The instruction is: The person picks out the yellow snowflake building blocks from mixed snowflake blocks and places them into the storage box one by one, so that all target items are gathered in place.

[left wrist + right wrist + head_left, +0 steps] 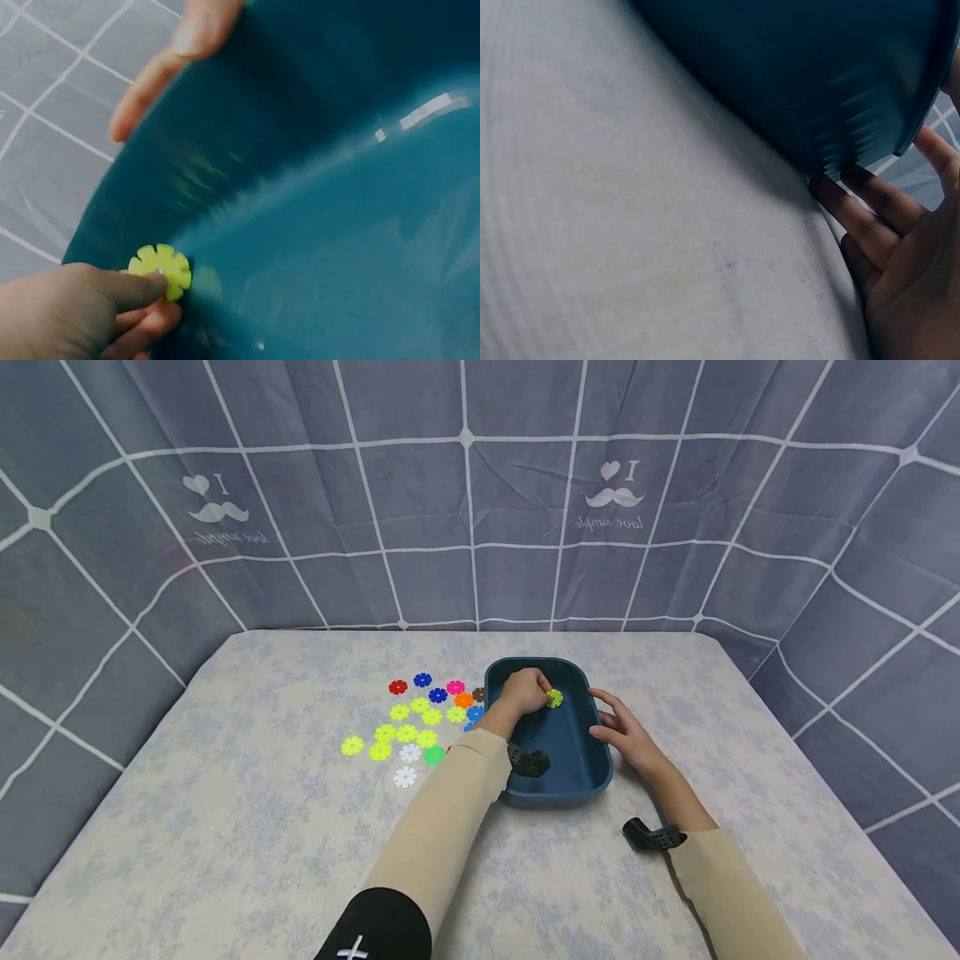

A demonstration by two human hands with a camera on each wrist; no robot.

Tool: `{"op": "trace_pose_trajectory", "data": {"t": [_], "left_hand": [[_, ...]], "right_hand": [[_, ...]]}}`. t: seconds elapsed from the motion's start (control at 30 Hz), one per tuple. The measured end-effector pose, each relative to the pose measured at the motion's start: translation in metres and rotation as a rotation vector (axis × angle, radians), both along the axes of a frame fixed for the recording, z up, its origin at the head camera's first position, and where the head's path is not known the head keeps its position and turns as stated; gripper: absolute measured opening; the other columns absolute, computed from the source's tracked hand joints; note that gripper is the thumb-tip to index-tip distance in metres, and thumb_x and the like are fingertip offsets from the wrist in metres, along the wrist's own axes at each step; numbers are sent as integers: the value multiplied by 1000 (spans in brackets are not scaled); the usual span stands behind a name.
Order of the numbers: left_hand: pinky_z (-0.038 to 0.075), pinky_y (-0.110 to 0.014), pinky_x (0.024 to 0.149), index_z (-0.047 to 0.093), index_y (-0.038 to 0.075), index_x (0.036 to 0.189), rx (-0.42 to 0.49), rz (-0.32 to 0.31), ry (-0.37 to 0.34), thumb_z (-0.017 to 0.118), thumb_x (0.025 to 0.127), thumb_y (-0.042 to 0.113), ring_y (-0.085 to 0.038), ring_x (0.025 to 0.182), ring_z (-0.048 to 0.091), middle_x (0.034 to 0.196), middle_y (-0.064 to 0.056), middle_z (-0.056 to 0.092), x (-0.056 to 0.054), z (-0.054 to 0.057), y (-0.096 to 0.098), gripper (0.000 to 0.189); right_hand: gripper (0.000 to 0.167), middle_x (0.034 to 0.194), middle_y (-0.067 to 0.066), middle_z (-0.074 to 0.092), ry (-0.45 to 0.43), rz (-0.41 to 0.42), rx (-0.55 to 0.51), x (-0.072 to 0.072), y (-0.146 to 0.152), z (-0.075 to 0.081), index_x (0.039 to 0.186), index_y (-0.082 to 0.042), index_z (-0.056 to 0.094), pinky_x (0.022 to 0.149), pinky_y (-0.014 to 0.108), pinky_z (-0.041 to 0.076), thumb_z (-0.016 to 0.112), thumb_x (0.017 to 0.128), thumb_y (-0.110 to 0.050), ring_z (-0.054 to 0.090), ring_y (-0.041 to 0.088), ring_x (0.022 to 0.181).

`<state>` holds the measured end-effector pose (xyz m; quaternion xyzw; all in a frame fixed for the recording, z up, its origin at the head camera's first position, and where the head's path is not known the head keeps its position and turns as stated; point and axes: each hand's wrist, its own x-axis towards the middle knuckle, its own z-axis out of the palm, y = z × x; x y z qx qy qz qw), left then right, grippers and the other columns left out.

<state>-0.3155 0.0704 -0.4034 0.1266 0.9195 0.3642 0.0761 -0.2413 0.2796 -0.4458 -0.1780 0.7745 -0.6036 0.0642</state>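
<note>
A dark teal plastic bin (573, 752) stands on the table, right of its middle. Inside it, near the far right wall, my left hand (525, 691) pinches a yellow-green notched flower-shaped disc (177, 264) between thumb and fingers. The bin floor lies bare below the disc in the left wrist view. My right hand (628, 739) rests against the bin's right side. Its thumb lies at the rim, and its extended fingers (859, 225) touch the outer wall near the table.
Left of the bin lie several loose notched discs, among them yellow-green (406, 733), white (405, 777), red (397, 687), blue (422, 680) and orange (463, 700) ones. My left forearm hides some near the bin. A grey gridded curtain (517, 502) surrounds the pale table (225, 827).
</note>
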Motion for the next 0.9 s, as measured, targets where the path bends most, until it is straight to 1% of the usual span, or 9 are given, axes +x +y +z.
{"op": "trace_pose_trajectory", "data": {"t": [0.17,0.23,0.33,0.47,0.57,0.7,0.73,0.8,0.9], "left_hand": [[48,-29,74,68,8,93,-51,-9,-9,71,90,17,-16,79,56,94,-3,64,-1,-4,1,11],[48,-29,73,67,9,91,-69,-10,-13,71,90,18,-16,77,55,91,-2,63,-1,-4,1,10],[46,-28,69,65,11,85,-94,-11,-23,69,92,19,-14,72,53,84,2,59,0,-5,1,11],[42,-26,62,58,14,69,-103,-21,-34,66,95,23,-12,62,47,67,4,50,2,-4,1,28],[38,-25,56,51,15,58,-105,-26,-44,64,96,26,-12,54,42,57,4,43,2,-4,0,41],[36,-25,53,48,16,54,-132,-18,-35,64,96,30,-11,50,40,53,4,38,0,-4,1,46],[35,-25,53,48,16,54,-142,-15,-32,64,95,31,-11,50,39,52,4,38,-1,-4,1,47],[35,-25,53,47,17,54,-159,-8,-29,64,95,33,-12,50,40,52,4,37,-1,-5,2,47],[36,-26,53,45,17,54,-177,-5,-37,64,95,34,-12,50,39,52,4,35,-2,-5,3,48]], "right_hand": [[64,148,31,34,5,1,-7,2,-1,2,155,-8,17,94,27,43,50,100,-9,34,46,135],[64,148,30,34,6,2,-10,2,-1,2,155,-8,17,94,26,43,50,100,-8,34,45,135],[64,149,29,33,1,5,-11,2,-1,2,155,-9,17,96,30,43,50,100,-7,34,45,136],[65,149,29,33,-7,8,-6,3,-1,2,155,-10,16,97,33,42,50,101,-9,35,44,135],[65,149,29,33,-11,10,-8,3,-1,4,155,-10,16,95,28,43,51,101,-11,35,44,135],[64,149,29,33,-17,11,-10,2,-1,5,155,-11,16,93,23,43,50,101,-11,34,43,136],[64,149,29,33,-11,13,-5,2,-1,5,156,-10,16,94,24,43,50,101,-10,34,44,136],[63,149,29,33,-11,9,4,2,-1,5,155,-10,16,98,31,42,49,101,-10,34,44,136],[64,150,29,33,-14,4,14,2,0,6,156,-10,16,103,47,38,49,101,-10,33,44,137]]}}
